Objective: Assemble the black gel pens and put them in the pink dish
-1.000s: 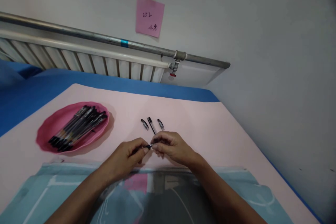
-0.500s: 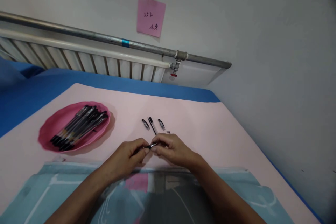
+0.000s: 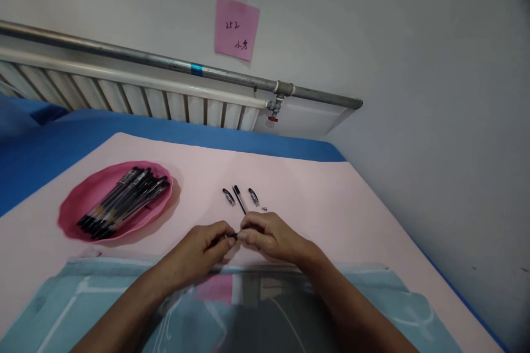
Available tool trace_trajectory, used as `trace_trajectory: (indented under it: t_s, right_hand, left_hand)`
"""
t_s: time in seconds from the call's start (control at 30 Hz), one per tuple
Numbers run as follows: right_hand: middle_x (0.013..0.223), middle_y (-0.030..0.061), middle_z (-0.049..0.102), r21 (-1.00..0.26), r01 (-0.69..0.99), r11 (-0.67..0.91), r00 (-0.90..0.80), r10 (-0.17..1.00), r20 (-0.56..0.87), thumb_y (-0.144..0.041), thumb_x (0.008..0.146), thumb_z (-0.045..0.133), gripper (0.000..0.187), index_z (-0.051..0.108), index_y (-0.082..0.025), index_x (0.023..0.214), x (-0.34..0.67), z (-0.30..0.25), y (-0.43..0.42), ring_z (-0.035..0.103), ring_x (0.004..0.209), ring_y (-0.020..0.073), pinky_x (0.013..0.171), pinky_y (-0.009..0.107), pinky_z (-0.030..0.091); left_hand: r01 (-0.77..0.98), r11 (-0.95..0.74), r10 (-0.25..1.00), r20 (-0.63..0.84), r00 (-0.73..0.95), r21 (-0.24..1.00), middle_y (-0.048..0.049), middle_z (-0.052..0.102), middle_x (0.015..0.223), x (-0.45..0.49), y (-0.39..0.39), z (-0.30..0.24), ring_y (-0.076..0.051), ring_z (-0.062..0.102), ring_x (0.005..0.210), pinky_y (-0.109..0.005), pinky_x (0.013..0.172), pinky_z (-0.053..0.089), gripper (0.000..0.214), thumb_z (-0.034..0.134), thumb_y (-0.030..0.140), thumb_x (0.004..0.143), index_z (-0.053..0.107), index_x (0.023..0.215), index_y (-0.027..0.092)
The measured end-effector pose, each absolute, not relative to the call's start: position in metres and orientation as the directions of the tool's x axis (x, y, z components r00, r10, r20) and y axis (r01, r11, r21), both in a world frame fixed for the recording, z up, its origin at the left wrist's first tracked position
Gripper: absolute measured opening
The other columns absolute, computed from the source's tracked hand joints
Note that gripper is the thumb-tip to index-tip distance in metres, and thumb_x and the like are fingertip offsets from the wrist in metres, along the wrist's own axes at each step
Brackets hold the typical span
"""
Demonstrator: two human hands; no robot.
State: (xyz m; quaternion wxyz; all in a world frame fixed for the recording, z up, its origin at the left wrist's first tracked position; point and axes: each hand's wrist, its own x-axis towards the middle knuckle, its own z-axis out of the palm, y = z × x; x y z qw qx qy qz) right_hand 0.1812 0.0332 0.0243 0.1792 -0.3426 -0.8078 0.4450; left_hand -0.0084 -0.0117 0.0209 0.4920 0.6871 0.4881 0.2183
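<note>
Before me, my left hand (image 3: 207, 245) is closed in a pinch on a small black pen part (image 3: 234, 236). My right hand (image 3: 271, 236) meets it from the other side, thumb and fingers pressed on the same part. Most of that part is hidden by the fingertips. Just beyond the hands lie a pen cap (image 3: 228, 197), a black-ended pen piece (image 3: 240, 199) with its near end behind my right hand, and another pen cap (image 3: 254, 197). A tiny metallic piece (image 3: 264, 209) rests beside the right-hand cap.
On the left of the pink table (image 3: 314, 198) stands a pink oval dish (image 3: 68, 215) holding several black pens (image 3: 124, 198). A teal patterned cloth (image 3: 103, 292) covers the near edge. Behind are a radiator (image 3: 174, 105), a metal pipe (image 3: 144, 58) and a pink note (image 3: 237, 27).
My fingertips have drawn closer together around the pen part, so less of it shows and its shiny section is now covered. The caps and dish stay where they were.
</note>
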Motion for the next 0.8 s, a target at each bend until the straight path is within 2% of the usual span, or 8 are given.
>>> trace_trajectory:
  t_s: [0.1,0.23,0.4,0.57,0.73,0.8]
  right_hand:
    - [0.061,-0.0043,0.048,-0.842,0.398,0.364,-0.708,0.706,-0.029,-0.03,0.078,0.055,0.014,0.056,-0.016,0.083,0.181,0.025,0.033,0.042,0.056,0.0082,0.051,0.019,0.033]
    - [0.06,-0.0037,0.048,-0.817,0.409,0.407,-0.729,0.684,-0.024,-0.028,0.082,0.048,0.016,0.055,-0.016,0.074,0.181,0.024,0.033,0.042,0.056,0.0083,0.052,0.019,0.032]
    - [0.063,-0.0039,0.048,-0.807,0.396,0.439,-0.751,0.66,-0.009,-0.029,0.081,0.051,0.013,0.056,-0.017,0.083,0.182,0.025,0.033,0.042,0.057,0.0083,0.054,0.019,0.033]
    - [0.061,-0.0028,0.052,-0.819,0.412,0.4,-0.772,0.63,-0.08,-0.027,0.085,0.043,0.021,0.052,-0.016,0.07,0.181,0.022,0.032,0.047,0.058,0.0086,0.055,0.019,0.034]
    - [0.059,-0.0032,0.051,-0.863,0.419,0.281,-0.73,0.669,-0.137,-0.03,0.087,0.039,0.026,0.049,-0.017,0.067,0.18,0.018,0.034,0.047,0.055,0.0085,0.053,0.019,0.036]
    - [0.062,-0.0022,0.052,-0.842,0.455,0.288,-0.64,0.764,-0.085,-0.032,0.088,0.037,0.026,0.051,-0.017,0.071,0.18,0.015,0.043,0.048,0.057,0.0093,0.054,0.02,0.036]
  left_hand:
    - [0.455,-0.022,0.887,-0.193,0.42,0.89,0.0067,0.038,0.058,-0.009,-0.011,0.021,-0.009,0.036,0.053,-0.02,0.049,0.027,0.021,0.038,0.033,0.083,0.05,0.076,0.018]
    - [0.465,-0.034,0.884,-0.191,0.428,0.885,0.0065,0.038,0.058,-0.009,-0.012,0.021,-0.009,0.036,0.054,-0.021,0.051,0.027,0.022,0.037,0.033,0.083,0.049,0.074,0.018]
    - [0.48,-0.059,0.877,-0.184,0.444,0.875,0.0065,0.038,0.058,-0.009,-0.012,0.02,-0.009,0.036,0.054,-0.02,0.051,0.027,0.022,0.036,0.033,0.084,0.051,0.076,0.018]
    - [0.55,-0.183,0.878,-0.116,0.464,0.815,0.0051,0.048,0.061,-0.009,-0.013,0.018,-0.01,0.043,0.058,-0.021,0.055,0.029,0.021,0.037,0.029,0.084,0.051,0.073,0.018]
    - [0.558,-0.223,0.888,-0.07,0.455,0.799,0.0014,0.06,0.075,-0.007,-0.012,0.018,-0.013,0.052,0.069,-0.022,0.062,0.034,0.021,0.036,0.029,0.085,0.056,0.084,0.021]
    - [0.594,-0.198,0.909,-0.082,0.41,0.78,0.0006,0.061,0.076,-0.007,-0.011,0.016,-0.014,0.053,0.069,-0.022,0.061,0.034,0.022,0.037,0.031,0.085,0.056,0.085,0.021]
